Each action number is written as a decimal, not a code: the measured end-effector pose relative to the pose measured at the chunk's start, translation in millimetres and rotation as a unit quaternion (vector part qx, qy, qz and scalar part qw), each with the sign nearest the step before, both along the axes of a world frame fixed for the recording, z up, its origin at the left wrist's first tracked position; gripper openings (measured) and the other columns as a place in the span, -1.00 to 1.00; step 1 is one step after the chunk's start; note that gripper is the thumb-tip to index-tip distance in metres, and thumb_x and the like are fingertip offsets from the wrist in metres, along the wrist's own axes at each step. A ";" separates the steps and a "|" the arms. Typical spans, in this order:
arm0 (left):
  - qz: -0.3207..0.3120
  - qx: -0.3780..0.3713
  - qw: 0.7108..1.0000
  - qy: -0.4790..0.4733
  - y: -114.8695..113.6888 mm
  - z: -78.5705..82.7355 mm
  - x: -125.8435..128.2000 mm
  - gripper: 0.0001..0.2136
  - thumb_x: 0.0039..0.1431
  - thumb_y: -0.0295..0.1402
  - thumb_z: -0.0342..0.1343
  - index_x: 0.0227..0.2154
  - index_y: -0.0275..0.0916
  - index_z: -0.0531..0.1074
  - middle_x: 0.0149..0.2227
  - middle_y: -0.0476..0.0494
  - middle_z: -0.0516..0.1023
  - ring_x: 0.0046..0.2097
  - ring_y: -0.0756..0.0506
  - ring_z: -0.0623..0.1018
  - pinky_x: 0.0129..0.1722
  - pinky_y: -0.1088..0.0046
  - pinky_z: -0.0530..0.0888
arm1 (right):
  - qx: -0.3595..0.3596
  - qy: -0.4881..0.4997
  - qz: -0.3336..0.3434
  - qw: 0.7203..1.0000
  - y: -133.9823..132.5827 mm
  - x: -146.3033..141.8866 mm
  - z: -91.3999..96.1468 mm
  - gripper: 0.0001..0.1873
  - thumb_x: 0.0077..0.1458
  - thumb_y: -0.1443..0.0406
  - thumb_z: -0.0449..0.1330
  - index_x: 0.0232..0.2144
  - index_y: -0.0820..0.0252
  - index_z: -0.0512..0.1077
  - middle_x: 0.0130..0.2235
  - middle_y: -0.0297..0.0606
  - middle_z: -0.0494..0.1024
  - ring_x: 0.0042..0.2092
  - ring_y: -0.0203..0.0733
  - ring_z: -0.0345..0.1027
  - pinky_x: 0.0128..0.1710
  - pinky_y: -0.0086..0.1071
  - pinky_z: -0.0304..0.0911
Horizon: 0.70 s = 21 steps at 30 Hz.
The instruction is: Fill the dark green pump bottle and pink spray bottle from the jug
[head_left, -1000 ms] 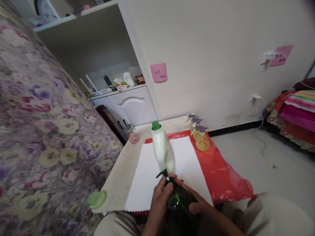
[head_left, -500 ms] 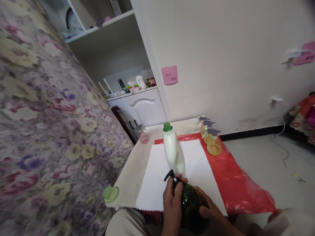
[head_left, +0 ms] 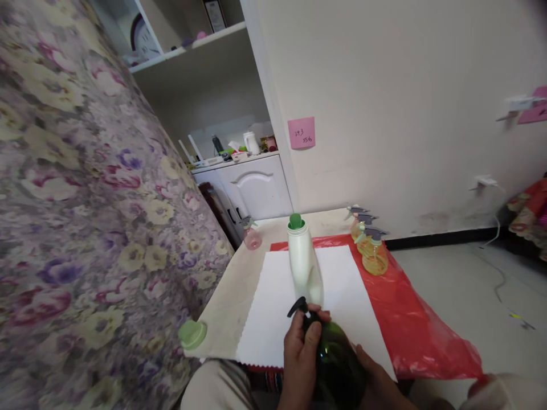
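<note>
A dark green bottle with a black pump head rests low at the near table edge. My left hand is wrapped round its neck just under the pump. My right hand cups the bottle's lower right side, partly out of view. Just beyond stands a white bottle with a green spout, upright on a white sheet.
A red plastic sheet covers the table's right part. Yellow spray bottles stand at the back right, a pink spray bottle at the back left. A green cap lies at the near left corner. A floral cloth fills the left.
The view has shifted, so everything sits further right in the picture. Both hands stay on the green bottle, which has tipped slightly and sunk lower in the frame.
</note>
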<state>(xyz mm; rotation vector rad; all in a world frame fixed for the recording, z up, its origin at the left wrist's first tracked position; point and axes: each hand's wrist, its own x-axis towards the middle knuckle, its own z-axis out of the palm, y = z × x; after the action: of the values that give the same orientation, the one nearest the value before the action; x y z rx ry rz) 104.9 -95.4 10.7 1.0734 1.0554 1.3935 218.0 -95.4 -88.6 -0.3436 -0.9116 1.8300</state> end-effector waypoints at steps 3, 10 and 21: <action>0.073 0.009 0.995 0.064 0.6 -1.9 -0.9 -0.73 0.10 -0.17 0.17 -0.20 -0.22 0.44 -0.21 -0.17 0.58 -0.10 -0.18 0.52 -0.06 0.35 0.39 | -0.027 0.052 -0.003 0.998 3.4 -5.9 1.3 -0.32 -0.12 -0.13 0.23 0.06 -0.12 0.38 0.13 -0.26 0.43 0.18 0.17 0.20 0.10 0.01 0.15; 0.022 -0.002 0.999 0.029 6.3 -8.3 -0.3 -0.72 0.09 -0.16 0.18 -0.19 -0.21 0.45 -0.16 -0.19 0.59 -0.11 -0.17 0.54 -0.11 0.38 0.42 | -0.107 0.112 0.049 0.987 -1.1 1.0 -0.2 -0.47 -0.05 -0.06 0.18 -0.08 0.04 0.51 -0.03 -0.18 0.57 0.09 0.16 0.33 0.07 0.05 0.17; -0.020 -0.007 1.000 0.009 6.2 -4.6 -5.0 -0.74 0.07 -0.18 0.21 -0.22 -0.19 0.45 -0.22 -0.13 0.59 -0.14 -0.16 0.54 -0.16 0.41 0.45 | -0.145 0.155 0.105 0.971 0.8 0.1 -4.6 -0.34 0.09 -0.11 0.04 0.10 0.12 0.35 0.02 -0.13 0.54 0.04 0.11 0.38 -0.01 0.00 0.26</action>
<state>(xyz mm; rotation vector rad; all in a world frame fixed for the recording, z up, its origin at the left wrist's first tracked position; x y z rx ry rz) 99.8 -89.1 6.2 1.0927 1.0505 1.3450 218.1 -94.7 -93.3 -0.1346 -0.4771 2.1454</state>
